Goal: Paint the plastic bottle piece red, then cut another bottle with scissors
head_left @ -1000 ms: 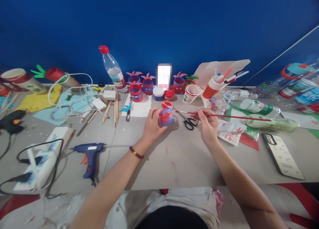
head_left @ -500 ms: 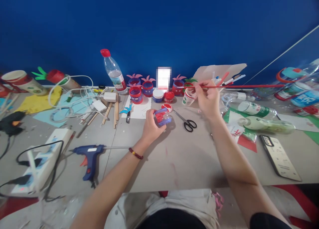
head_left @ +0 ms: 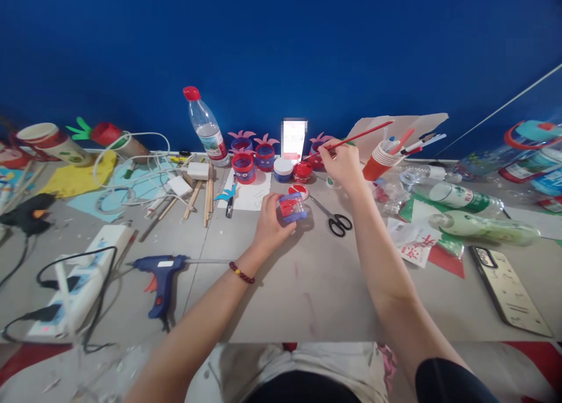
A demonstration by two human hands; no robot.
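Note:
My left hand (head_left: 268, 223) is closed round a small clear cup banded in red and blue (head_left: 292, 207), held tilted just above the grey table (head_left: 307, 286). My right hand (head_left: 341, 164) reaches to the back of the table and pinches a long red paintbrush (head_left: 357, 138). The brush tip points down-left at an open red paint pot (head_left: 302, 171). Beside that pot stands a white-lidded paint pot (head_left: 283, 166). A red lid (head_left: 298, 189) lies just behind the cup. Finished red and blue cups with pink paper leaves (head_left: 244, 164) stand along the blue wall.
Black scissors (head_left: 334, 219) lie right of the cup. A blue glue gun (head_left: 160, 274) and a power strip (head_left: 74, 292) sit at left. A water bottle (head_left: 206, 125), a stack of red cups with pens (head_left: 381, 160), green bottles (head_left: 474, 219) and a phone (head_left: 509, 289) crowd the rest.
My right hand lifted the brush from near the cup, swung it to the back right, then brought its tip left to the red paint pot. The left hand kept the cup in place.

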